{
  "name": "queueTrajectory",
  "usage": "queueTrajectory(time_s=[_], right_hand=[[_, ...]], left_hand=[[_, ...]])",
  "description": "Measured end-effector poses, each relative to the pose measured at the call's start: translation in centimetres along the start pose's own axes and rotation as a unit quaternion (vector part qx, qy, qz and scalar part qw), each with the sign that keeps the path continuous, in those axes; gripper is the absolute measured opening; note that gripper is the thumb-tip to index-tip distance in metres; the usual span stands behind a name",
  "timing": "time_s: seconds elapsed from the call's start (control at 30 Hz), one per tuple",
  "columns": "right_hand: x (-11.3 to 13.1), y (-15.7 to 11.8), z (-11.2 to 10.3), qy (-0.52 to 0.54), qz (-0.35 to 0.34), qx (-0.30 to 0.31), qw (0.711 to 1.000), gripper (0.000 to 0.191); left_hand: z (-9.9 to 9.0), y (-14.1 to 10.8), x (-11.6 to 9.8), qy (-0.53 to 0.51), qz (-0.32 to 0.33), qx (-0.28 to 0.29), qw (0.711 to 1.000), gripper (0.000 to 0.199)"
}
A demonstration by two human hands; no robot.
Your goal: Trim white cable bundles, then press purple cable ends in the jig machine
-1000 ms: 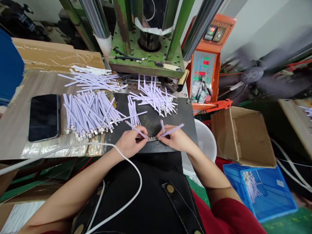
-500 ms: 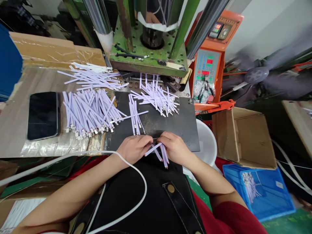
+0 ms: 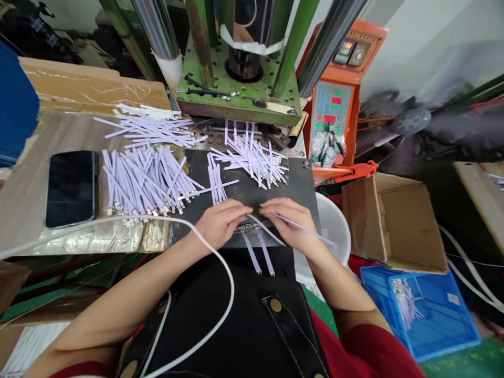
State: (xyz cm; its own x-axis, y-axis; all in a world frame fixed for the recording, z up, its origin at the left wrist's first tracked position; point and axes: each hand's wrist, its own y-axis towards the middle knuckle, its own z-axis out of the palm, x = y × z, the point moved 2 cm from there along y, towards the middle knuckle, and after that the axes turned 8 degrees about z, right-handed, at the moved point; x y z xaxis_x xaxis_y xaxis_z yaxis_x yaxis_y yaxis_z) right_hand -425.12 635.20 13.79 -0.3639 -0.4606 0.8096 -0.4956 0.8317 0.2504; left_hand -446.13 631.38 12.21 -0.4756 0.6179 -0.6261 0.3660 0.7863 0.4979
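My left hand (image 3: 223, 220) pinches one end of a lavender strip (image 3: 268, 229) that slants down to the right. Beside it, my right hand (image 3: 289, 223) is closed on another lavender strip (image 3: 305, 228), which passes over the back of the hand. Below the fingertips a small metal fixture (image 3: 248, 227) lies at the front edge of the black plate (image 3: 305, 199). Two lavender strips (image 3: 251, 253) hang from it towards the apron. Just beyond my left hand lie several loose strips (image 3: 215, 181).
Piles of lavender strips (image 3: 147, 181) (image 3: 254, 157) lie left and ahead. A phone (image 3: 71, 188) rests at far left. The green press (image 3: 240, 107) stands ahead, an orange control box (image 3: 333, 100) right of it. A white cable (image 3: 232, 278) loops over my left forearm. A blue crate (image 3: 441, 315) is at lower right.
Both hands have moved slightly up and apart, uncovering the metal fixture. The strips bunched at my right hand are now separated, two hanging from the fixture and one in each hand.
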Motion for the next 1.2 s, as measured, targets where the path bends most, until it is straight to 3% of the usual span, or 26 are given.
queueTrajectory(time_s=[0.07,0.17,0.37,0.5,0.6,0.67,0.8,0.93,1.0,1.1,1.2], right_hand=[[-0.8,-1.2,-0.3,0.003,0.032,-0.032,0.999,0.014],[-2.0,-2.8,-0.3,0.012,0.020,-0.015,1.000,0.012],[-2.2,-3.7,0.7,-0.090,-0.133,0.032,0.987,0.021],[-1.7,-3.7,0.6,-0.139,-0.171,0.051,0.974,0.024],[-2.3,-3.6,0.4,-0.144,-0.121,0.064,0.980,0.027],[-3.0,-3.7,0.5,-0.175,-0.078,0.040,0.981,0.028],[-3.6,-3.9,0.9,-0.202,-0.054,0.001,0.978,0.015],[-2.9,-2.2,-0.6,-0.148,-0.044,0.127,0.980,0.017],[-2.3,-0.3,-1.7,-0.132,-0.018,0.159,0.978,0.017],[-0.9,3.3,-0.9,-0.164,0.065,0.156,0.972,0.018],[1.0,6.3,3.4,-0.253,0.145,0.211,0.933,0.038]], left_hand=[[-0.9,-1.4,-0.1,-0.033,-0.044,-0.010,0.998,0.014],[-1.5,-3.6,-0.5,-0.062,-0.092,-0.023,0.994,0.011],[-0.3,-5.5,-1.2,0.050,-0.011,-0.024,0.998,0.012],[-0.6,-4.7,-1.8,0.128,0.008,0.067,0.989,0.012],[-1.1,-3.6,-2.6,0.193,0.001,0.137,0.972,0.016],[-1.3,-3.2,-3.1,0.222,0.003,0.175,0.959,0.018],[-1.7,-3.5,-3.0,0.243,-0.002,0.178,0.954,0.020],[-3.4,-4.6,-1.3,0.191,0.034,0.162,0.968,0.026],[-4.9,-4.5,0.3,0.187,0.043,0.150,0.970,0.027],[-7.1,-2.9,2.9,0.310,-0.052,0.125,0.941,0.023],[-7.5,-0.9,4.4,0.417,-0.143,0.140,0.887,0.025]])
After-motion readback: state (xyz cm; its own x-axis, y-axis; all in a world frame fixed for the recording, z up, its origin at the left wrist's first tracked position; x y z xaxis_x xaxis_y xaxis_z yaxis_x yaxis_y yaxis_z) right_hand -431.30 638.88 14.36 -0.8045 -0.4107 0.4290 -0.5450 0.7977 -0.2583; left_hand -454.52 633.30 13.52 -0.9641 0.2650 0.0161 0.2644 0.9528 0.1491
